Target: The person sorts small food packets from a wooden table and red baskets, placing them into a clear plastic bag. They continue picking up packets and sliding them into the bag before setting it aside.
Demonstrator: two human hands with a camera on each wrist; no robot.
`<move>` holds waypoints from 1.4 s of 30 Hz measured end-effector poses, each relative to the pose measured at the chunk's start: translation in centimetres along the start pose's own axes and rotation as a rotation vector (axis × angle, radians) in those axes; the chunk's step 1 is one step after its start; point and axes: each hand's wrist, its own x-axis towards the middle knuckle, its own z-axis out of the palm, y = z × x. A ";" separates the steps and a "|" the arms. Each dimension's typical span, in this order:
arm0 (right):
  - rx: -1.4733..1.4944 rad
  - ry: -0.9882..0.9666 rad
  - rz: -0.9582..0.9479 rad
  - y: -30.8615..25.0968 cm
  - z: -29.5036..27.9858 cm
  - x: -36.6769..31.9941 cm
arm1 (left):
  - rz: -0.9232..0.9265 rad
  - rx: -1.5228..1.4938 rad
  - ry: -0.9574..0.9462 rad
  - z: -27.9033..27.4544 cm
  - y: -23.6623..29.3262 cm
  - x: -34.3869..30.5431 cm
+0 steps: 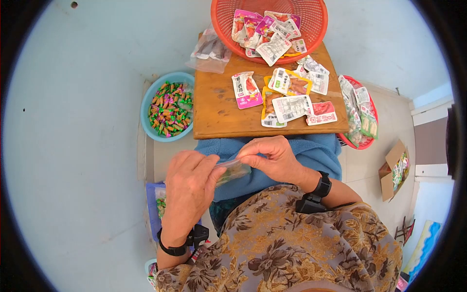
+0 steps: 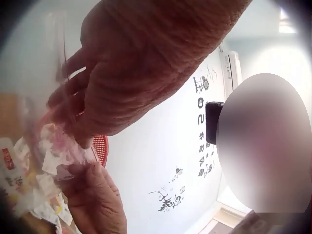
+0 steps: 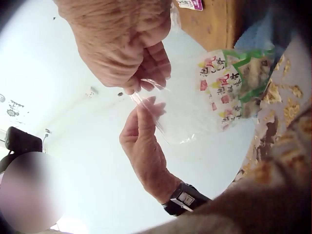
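Both hands pinch the top edge of a clear zip bag [image 3: 183, 119] over the lap. Several small packets [image 3: 225, 87] with green trim and red lettering lie in the bottom of the bag. My left hand [image 1: 191, 182] holds the edge at one side, its thumb along the seal. My right hand [image 1: 272, 158] pinches the same edge with thumb and index finger, close to the left fingers. In the right wrist view, the fingertips of both hands meet near the strip. Part of the bag is hidden behind the left hand in the head view.
A wooden table [image 1: 214, 114] ahead bears loose snack packets [image 1: 292, 108] and a red basket [image 1: 318, 36] of more. At left stands a blue basin [image 1: 144, 114] of small wrapped snacks. A red basket [image 1: 373, 114] and a cardboard box [image 1: 386, 180] are at right.
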 end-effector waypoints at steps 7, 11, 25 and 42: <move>-0.005 -0.004 -0.001 0.3 -0.3 -0.3 | -0.022 -0.105 -0.024 0.7 -0.6 0.0; 0.020 -0.044 0.022 0.3 -0.4 -0.2 | 0.004 -0.091 -0.028 0.6 -0.4 -0.1; 0.003 -0.075 -0.004 0.9 -0.6 -0.1 | 0.037 -0.108 -0.034 0.7 -0.2 -0.7; 0.050 -0.180 0.095 0.9 -0.8 -0.1 | -0.200 -0.070 -0.214 -4.2 -3.7 -5.2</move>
